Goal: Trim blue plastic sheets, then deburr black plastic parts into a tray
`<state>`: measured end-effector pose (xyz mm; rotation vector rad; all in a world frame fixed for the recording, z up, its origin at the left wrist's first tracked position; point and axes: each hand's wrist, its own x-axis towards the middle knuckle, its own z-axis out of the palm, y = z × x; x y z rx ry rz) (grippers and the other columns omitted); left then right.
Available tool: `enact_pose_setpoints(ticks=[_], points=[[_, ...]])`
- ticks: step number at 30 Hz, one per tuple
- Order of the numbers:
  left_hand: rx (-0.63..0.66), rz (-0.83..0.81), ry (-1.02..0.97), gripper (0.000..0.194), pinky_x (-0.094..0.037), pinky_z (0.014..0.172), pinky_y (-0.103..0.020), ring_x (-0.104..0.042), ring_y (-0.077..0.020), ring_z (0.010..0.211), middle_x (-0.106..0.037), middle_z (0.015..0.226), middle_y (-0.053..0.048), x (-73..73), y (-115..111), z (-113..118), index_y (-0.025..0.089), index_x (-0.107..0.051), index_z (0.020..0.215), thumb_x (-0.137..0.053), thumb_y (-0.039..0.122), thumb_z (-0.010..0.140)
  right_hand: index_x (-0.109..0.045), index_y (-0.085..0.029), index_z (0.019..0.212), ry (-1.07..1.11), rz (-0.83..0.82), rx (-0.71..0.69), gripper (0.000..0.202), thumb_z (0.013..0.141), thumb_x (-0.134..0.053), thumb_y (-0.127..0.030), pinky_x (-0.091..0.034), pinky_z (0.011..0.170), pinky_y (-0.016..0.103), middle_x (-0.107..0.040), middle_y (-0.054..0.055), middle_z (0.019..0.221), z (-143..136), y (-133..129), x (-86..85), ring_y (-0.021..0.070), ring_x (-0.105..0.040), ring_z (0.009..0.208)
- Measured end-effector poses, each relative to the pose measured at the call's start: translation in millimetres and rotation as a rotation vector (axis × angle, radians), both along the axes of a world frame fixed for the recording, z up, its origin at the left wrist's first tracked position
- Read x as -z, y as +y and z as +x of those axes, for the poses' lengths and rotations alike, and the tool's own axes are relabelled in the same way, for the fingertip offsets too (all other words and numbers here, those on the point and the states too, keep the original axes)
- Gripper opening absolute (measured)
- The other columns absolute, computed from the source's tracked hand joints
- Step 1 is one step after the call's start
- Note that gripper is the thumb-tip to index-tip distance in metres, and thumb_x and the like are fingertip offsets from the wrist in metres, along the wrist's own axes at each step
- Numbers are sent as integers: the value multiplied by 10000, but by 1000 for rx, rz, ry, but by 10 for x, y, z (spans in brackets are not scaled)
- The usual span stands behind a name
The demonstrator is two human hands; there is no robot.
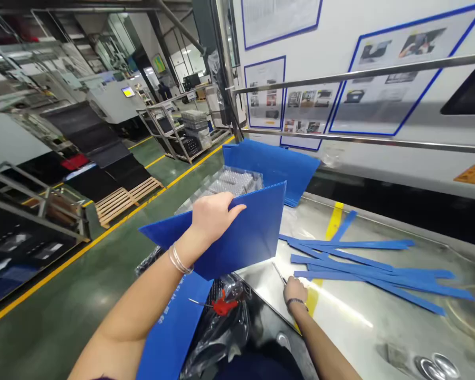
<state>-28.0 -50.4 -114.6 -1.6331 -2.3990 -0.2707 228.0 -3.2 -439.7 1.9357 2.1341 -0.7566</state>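
My left hand (212, 214) holds a blue corrugated plastic sheet (247, 237) upright by its top edge, fingers clamped on it, above the near edge of the metal table (340, 338). My right hand (296, 292) has its fingers closed around a slim metal tool (277, 271), beside the sheet's lower corner; I cannot tell whether it is a blade. Loose blue strips (352, 269) lie crisscrossed to the right. I judge this as sheet handling, tool ready; the next move calls for a steady sheet and fingers clear of the tip.
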Motion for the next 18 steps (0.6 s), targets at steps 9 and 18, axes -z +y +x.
enact_pose_setpoints(ticks=[9, 18], points=[[13, -132, -113, 335, -403, 660, -297, -700, -250, 885, -731, 864, -86, 250, 302, 168, 171, -677, 919, -556, 484, 914, -552, -185, 715, 394, -154, 297, 349, 920, -458, -451, -555, 731, 331, -663, 33, 722, 351, -250, -259, 175, -680, 697], [-11, -61, -106, 355, -385, 629, -303, -707, -257, 818, -741, 826, -103, 345, 326, 135, 188, -704, 922, -441, 420, 976, -581, -180, 1102, 836, 374, 220, 559, 788, -437, -619, -505, 583, 348, -691, 45, 711, 116, 253, -1884, 212, -632, 567]])
